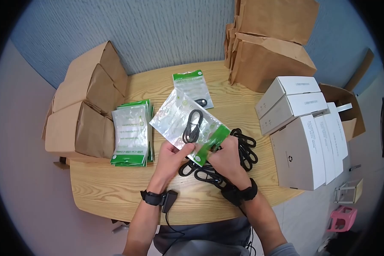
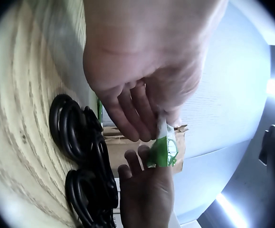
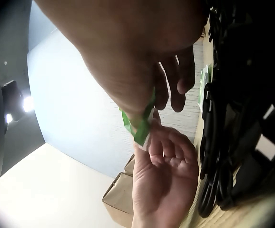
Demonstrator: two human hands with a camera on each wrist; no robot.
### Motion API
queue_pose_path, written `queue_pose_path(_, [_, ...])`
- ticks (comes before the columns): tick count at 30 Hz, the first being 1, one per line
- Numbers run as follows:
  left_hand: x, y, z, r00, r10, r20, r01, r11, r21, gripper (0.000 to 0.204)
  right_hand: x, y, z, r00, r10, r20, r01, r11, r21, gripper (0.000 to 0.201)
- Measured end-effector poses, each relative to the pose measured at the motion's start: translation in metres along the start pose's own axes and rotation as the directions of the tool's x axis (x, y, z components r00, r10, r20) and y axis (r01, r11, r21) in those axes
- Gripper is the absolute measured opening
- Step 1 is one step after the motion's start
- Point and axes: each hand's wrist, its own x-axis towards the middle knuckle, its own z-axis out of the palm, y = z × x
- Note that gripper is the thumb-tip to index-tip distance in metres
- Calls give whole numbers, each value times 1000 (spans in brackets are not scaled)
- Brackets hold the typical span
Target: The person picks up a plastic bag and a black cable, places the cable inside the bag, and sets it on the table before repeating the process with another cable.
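A clear plastic zip bag (image 1: 170,115) with a green header strip hangs tilted between both hands, a coiled black cable (image 1: 193,126) showing in it. My left hand (image 1: 170,161) pinches the bag near one end of the green strip, thumb on top. At the strip's other end, my right hand (image 1: 227,158) grips the green edge between thumb and fingers. In the left wrist view the green strip (image 2: 161,151) spans both hands' fingertips. Several loose coiled black cables (image 1: 248,153) lie under and beside the right hand on the wooden table (image 1: 111,187).
A stack of green-and-clear bags (image 1: 131,128) lies left of the hands, beside brown paper cartons (image 1: 62,128). Another bag with a cable (image 1: 191,87) lies behind. White boxes (image 1: 294,149) stand at right, with brown paper cartons (image 1: 273,59) at the back.
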Motion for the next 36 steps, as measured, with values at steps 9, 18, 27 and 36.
queue_pose_path(9, [-1,2,4,995,-61,-82,35,956,-290,35,2,3,-6,999,-35,31,33,998,62,23])
queue_pose_path(18, [7,14,-1,973,39,-227,-146,867,-477,37,6,2,-12,945,306,116,-291,624,725,14])
queue_pose_path(27, [2,12,2,997,28,-68,-57,884,-464,35,5,-2,-10,933,338,119,-349,776,525,21])
queue_pose_path(36, [4,25,12,980,101,-173,-149,944,-293,53,10,-2,-42,946,254,-200,-67,759,648,18])
